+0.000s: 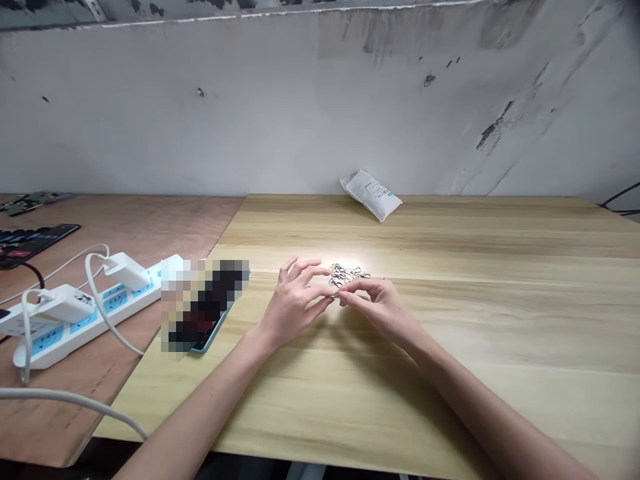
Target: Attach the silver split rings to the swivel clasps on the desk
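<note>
My left hand (295,297) and my right hand (380,305) meet over the wooden tabletop, thumb and index finger of each pinched together. Between their fingertips is a small silvery metal piece (336,296), mostly covered, its exact kind too small to make out. The other fingers of my left hand are loosely spread. Just beyond the fingertips lies a small heap of silvery metal clasps and rings (340,272), and a stray one (384,279) rests by my right knuckles.
A sealed white packet (373,193) with a printed label lies near the wall. To the left is a phone (213,330), partly blurred out. Farther left, a white power strip (107,310) with plugged-in chargers and cables lies on a reddish-brown table (165,227).
</note>
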A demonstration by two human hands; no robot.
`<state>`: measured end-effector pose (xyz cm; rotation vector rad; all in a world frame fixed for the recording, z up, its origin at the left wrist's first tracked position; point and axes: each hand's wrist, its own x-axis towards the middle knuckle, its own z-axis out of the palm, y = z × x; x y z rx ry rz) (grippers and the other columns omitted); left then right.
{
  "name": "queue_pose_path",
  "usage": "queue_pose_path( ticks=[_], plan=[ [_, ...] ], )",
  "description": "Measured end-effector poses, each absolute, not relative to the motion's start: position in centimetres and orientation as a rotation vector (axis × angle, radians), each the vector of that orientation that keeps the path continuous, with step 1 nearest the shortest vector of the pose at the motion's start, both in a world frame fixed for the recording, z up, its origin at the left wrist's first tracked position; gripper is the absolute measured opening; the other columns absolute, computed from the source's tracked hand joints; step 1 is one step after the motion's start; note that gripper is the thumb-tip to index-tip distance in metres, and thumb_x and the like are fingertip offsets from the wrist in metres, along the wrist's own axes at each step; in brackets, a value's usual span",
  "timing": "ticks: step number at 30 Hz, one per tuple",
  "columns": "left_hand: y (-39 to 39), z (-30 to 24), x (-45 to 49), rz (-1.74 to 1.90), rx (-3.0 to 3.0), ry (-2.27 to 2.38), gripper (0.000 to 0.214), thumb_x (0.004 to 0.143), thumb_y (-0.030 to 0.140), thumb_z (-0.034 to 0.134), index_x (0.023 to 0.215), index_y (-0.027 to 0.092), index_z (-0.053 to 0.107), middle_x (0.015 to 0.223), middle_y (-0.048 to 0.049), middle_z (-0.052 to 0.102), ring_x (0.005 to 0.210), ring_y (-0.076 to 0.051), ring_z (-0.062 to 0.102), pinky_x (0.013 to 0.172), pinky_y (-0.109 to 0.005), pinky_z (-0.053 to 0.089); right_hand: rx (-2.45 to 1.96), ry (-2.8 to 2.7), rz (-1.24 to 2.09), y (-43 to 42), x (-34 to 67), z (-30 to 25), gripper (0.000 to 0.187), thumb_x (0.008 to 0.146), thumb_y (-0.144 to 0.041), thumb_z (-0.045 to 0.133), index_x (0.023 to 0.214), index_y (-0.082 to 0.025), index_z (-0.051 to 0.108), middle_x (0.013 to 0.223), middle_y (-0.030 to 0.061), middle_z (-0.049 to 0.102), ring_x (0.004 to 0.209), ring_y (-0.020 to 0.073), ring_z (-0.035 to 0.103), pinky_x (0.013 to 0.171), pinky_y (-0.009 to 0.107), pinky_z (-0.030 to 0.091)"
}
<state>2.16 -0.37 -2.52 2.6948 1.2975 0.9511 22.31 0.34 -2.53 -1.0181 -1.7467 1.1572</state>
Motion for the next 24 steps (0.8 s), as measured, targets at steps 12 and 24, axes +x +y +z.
queue_pose_path(
  ticks=[12,24],
  plan=[
    [-0.57,-2.07,2.00,1.018,2.531,1.274,0.014,0.091,0.027,0.060,0.089,0.028,0.073,0.118,-0.0022,0.065,0.125,-0.024,0.047,0.108,-0.046,0.031,-0.928,-1.735,1.334,0.33,22.48,-2.99,0.023,0.086,-0.034,0.064,0.104,-0.021,0.071,0.094,0.0060,0.073,0.088,0.0199,0.066,0.080,0.036,0.052],
    [-0.51,-1.90,1.88,0.972,2.461,1.297,0.014,0.090,0.029,0.060,0.084,0.026,0.073,0.118,-0.0026,0.064,0.125,-0.025,0.047,0.106,-0.047,0.032,-0.994,-1.733,1.241,0.20,22.49,-2.33,0.020,0.084,-0.040,0.066,0.082,-0.022,0.073,0.080,0.0035,0.072,0.080,0.0187,0.064,0.074,0.031,0.049]
  ],
)
